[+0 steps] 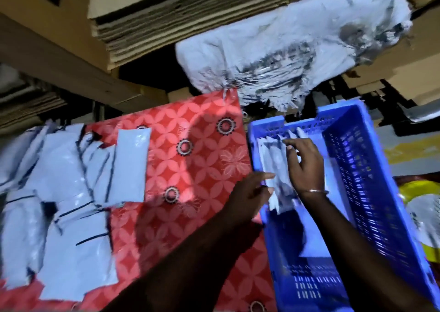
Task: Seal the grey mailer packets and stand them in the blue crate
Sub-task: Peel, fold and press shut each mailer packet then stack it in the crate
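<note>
Reaching into the blue crate (371,169) at right of frame, your hands are both on the row of grey packets (276,169) standing along its left wall, long axis running up the frame. Your right hand (306,166) rests loose-fingered on top; your left hand (250,192) touches the near end, fingers extended. More smooth, glossy loose packets (71,180) lie flat on the worktop (195,159) at left, nearer your left hand.

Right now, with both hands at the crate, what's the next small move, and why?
Probably let go and reach the left hand back for another mailer from the pile on the red cloth: packets already stand in the blue crate, steadied by the right hand.
</note>
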